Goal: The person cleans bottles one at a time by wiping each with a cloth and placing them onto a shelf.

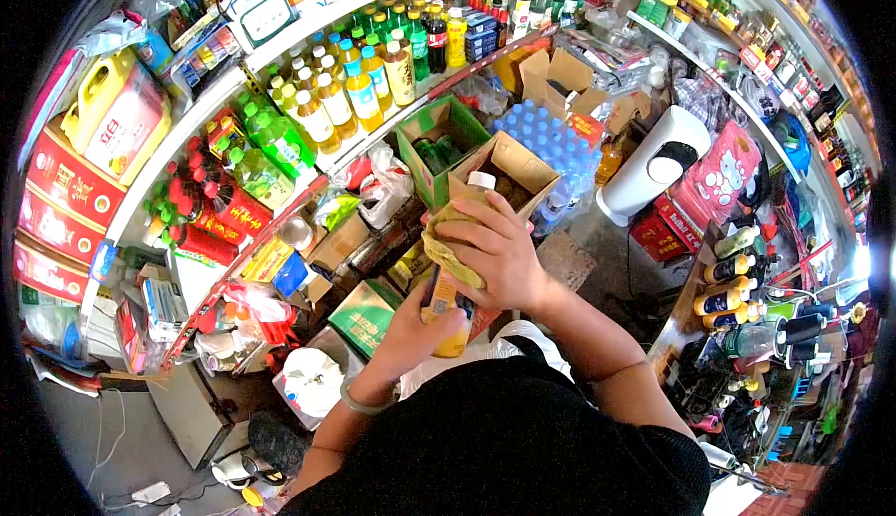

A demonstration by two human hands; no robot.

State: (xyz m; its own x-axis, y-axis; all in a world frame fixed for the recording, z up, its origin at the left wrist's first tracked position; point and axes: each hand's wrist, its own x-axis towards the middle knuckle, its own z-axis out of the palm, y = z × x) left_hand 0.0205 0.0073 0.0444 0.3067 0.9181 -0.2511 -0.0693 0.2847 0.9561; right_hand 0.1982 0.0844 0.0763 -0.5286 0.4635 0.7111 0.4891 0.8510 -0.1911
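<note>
A bottle of yellow-orange drink with a white cap (pixel 482 180) is held up in front of the chest, its base toward the body. My left hand (pixel 411 334) is wrapped round the lower part of the bottle, by its label. Higher up, my right hand (pixel 499 250) presses a crumpled yellowish cloth (pixel 451 241) against the bottle near its neck. The fingers of my right hand are bent over the cloth. Much of the bottle's middle is hidden by the cloth and the hands.
Shelves of drink bottles (pixel 336 101) curve along the left and front. Beyond my hands stand an open brown carton (pixel 532 175), a green carton (pixel 420 157) and packed blue-capped bottles (pixel 551 147). A white appliance (pixel 653 166) is farther right. Several bottles (pixel 728 297) stand on a wooden surface at the right.
</note>
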